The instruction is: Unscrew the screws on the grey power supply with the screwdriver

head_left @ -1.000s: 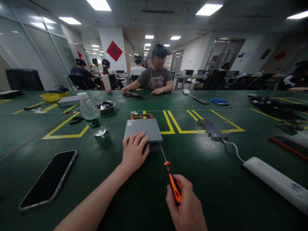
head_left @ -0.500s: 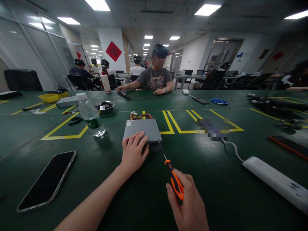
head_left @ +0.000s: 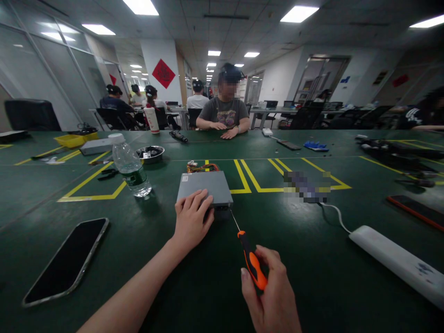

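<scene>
Bottle (head_left: pixel 132 167) left of metal box (head_left: pixel 205 181)

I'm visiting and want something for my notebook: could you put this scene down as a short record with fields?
Left hand: fingers laid on top of a grey metal box
Right hand: loosely holding an orange-and-black screwdriver
Screwdriver tip: by the box's near right corner; contact too small to tell
Behind the box: coloured wires
Left of the box: water bottle, phone
Right of the box: long white block with a cable
Across the green table: a person
</scene>
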Available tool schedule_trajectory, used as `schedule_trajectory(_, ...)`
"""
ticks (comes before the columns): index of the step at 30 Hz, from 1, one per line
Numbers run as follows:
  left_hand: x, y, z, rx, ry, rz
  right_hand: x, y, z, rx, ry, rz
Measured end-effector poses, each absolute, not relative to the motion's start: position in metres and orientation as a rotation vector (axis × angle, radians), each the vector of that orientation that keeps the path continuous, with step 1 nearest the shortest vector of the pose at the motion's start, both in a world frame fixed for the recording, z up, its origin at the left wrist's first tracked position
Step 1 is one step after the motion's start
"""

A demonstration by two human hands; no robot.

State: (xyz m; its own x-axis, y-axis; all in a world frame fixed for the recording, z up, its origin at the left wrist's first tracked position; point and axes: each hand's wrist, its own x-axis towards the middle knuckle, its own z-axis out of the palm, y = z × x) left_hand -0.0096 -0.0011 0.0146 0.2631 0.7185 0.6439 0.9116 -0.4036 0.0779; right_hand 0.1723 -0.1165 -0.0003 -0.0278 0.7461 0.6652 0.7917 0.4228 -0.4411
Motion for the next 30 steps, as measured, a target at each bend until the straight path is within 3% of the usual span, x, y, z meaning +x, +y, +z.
schedule_trajectory(10,-0.01,-0.001,0.016,-2.23,-1.495,-0.891,0.179,-0.116,0.006,-1.384,-1.811,-0.087)
schedule_trajectory(17,-0.01,-0.001,0.015,-2.227,-1.503,-0.877,0.169,-0.113,0.003,-1.287,-1.81,-0.293)
schedule_trajectory(30,-0.01,-0.001,0.014,-2.228,-1.505,-0.896,0.17,-0.114,0.004,-1.308,-1.772,-0.207)
